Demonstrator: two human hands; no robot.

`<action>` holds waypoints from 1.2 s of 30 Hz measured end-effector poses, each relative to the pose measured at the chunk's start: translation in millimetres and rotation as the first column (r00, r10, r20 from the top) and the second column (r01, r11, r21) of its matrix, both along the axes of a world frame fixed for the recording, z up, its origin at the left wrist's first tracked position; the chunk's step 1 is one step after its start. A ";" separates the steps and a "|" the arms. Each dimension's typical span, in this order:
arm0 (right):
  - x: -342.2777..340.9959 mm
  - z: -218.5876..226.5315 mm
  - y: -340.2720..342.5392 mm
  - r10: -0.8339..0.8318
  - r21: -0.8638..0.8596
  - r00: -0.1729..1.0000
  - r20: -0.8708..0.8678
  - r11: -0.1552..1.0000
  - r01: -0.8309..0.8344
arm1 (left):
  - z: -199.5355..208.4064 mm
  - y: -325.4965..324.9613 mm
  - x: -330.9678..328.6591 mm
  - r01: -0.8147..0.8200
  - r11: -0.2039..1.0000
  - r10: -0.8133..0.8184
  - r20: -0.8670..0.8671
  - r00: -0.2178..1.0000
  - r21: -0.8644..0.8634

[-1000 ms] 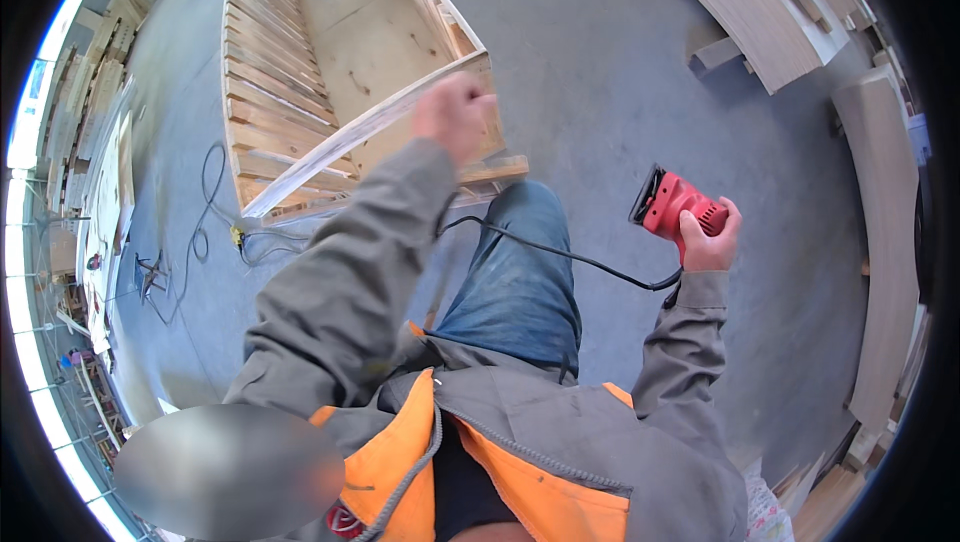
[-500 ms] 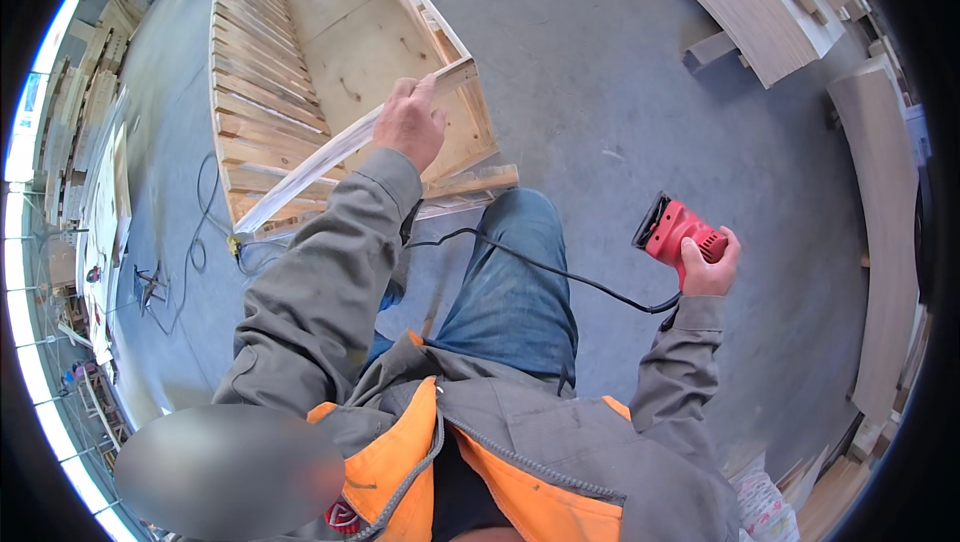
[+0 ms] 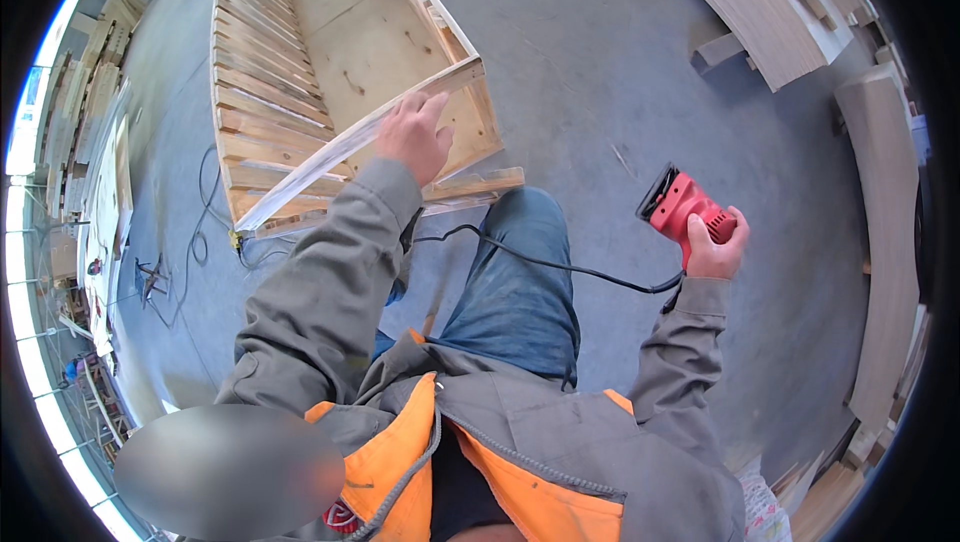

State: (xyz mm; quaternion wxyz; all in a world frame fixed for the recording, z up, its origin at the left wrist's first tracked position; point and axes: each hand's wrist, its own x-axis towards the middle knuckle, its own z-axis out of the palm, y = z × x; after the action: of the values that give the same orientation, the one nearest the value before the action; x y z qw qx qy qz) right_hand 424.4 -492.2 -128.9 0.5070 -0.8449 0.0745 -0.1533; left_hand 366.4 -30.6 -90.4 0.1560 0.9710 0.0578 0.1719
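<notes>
In my right hand (image 3: 712,245) is a red electric sander (image 3: 682,204), its flat black sanding base tipped up toward the left and held clear of the floor. A black power cord (image 3: 560,264) runs from its handle across my thigh toward the crate. My left hand (image 3: 415,137) rests over the near top rail (image 3: 345,142) of a long slatted wooden crate (image 3: 375,27), its fingers stretched out and slightly apart. The palm side of that hand is hidden. The crate stands ahead and to the left, with a plywood panel inside and slats along its left side.
Curved wooden panels (image 3: 880,242) line the right side, with more panels (image 3: 745,2) at the far right. A cable (image 3: 195,242) lies on the floor left of the crate. Stacked boards (image 3: 85,122) stand along the left edge. My bent knee (image 3: 530,217) is close to the crate.
My left hand has shifted slightly on the rail, and its fingers have loosened and spread. The sander has tilted a little, its base rising, while my right hand keeps its grip.
</notes>
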 end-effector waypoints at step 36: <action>-124.8 60.6 436.2 0.287 0.258 0.947 -0.141 0.935 -0.245 | 6.3 37.8 -150.0 0.017 0.978 0.058 0.347 0.936 -0.210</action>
State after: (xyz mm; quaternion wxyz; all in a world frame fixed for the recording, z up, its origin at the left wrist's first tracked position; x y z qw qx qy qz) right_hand 299.6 -56.0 -68.3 0.6117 -0.7908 0.0214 0.0024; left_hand 216.4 7.1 -84.1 0.2633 0.9022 0.0569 0.3369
